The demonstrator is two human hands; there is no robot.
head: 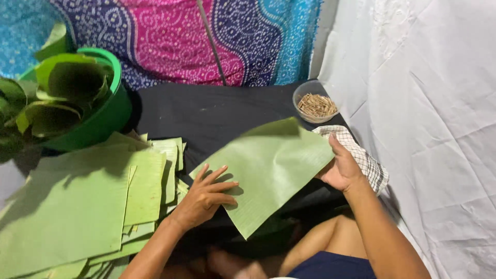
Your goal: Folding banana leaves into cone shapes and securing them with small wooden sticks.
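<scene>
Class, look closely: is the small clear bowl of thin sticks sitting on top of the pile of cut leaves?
No: the clear bowl stands on the black cloth, apart from the leaf pile.

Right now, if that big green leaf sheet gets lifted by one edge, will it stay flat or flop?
The large green banana-leaf sheet looks thin, so it would probably sag. The left hand presses it flat while the right hand holds its edge. Its fine parallel ribs suggest it may split along them. It is likely very light.

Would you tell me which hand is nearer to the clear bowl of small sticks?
Right. The right hand grips the leaf's edge just below the bowl; the left hand rests far across the leaf.
</scene>
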